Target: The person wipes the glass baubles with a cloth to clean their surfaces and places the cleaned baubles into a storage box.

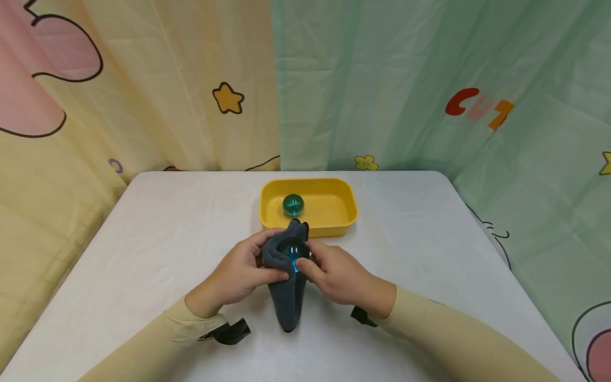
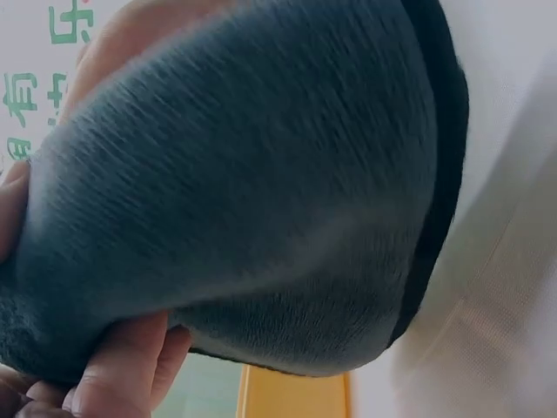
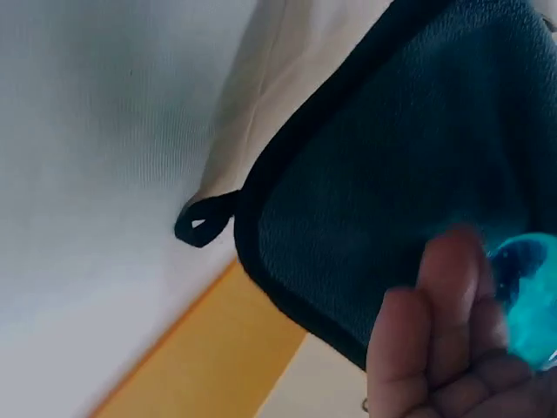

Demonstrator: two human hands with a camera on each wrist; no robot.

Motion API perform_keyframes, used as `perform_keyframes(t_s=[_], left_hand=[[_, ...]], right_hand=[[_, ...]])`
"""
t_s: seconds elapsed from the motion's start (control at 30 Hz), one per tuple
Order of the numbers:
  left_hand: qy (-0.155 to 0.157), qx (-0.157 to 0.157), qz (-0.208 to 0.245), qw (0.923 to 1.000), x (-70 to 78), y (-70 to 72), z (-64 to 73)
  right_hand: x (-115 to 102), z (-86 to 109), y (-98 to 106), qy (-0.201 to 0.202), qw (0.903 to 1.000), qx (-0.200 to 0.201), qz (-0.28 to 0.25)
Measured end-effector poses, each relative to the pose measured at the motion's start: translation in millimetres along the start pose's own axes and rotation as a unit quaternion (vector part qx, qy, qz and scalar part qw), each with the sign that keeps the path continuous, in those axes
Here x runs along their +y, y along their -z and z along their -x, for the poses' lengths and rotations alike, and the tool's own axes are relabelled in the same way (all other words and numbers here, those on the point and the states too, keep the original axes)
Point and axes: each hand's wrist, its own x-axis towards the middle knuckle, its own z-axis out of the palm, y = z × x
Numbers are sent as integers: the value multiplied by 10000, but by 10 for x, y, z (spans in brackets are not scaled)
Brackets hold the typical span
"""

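My left hand [image 1: 238, 271] grips a dark grey cloth [image 1: 285, 301] with black edging, thumb in front and fingers behind it. The cloth is folded up around a clear blue-green ball [image 1: 292, 248], and its lower end hangs down toward the table. From the other side my right hand [image 1: 343, 273] holds the ball, the thumb on its front. In the right wrist view the ball [image 3: 533, 300] shows beside the fingertips, against the cloth [image 3: 392, 183], which has a small hanging loop at one corner. The cloth [image 2: 252, 165] covers much of the left wrist view and hides the ball there.
Just beyond my hands stands a yellow tray [image 1: 329, 232] with a green glass ball [image 1: 293, 205] lying in its left part. A white cloth covers the table [image 1: 191, 212]. Printed curtains [image 1: 363, 79] hang behind the table and along its sides.
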Motion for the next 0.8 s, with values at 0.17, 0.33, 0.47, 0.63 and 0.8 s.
perform_keyframes(t_s=[0.17,0.33,0.47,0.63,0.8], left_hand=[[69,132,1,9999,-23,7,-8],[132,97,117,9998,-36,27,4],[87,-2,186,9998,-39,31,7],[1,-124,245,9996,-39,29,5],[2,-137,270,9995,-38,16,-4]], right_hand=[[-22,6,-31,213,9966,60,800],[-9,2,-12,812,9787,95,1883],[34,-6,16,1435,9557,541,2513],[20,4,28,735,9843,253,1583],[22,2,4,-67,9998,-78,181]])
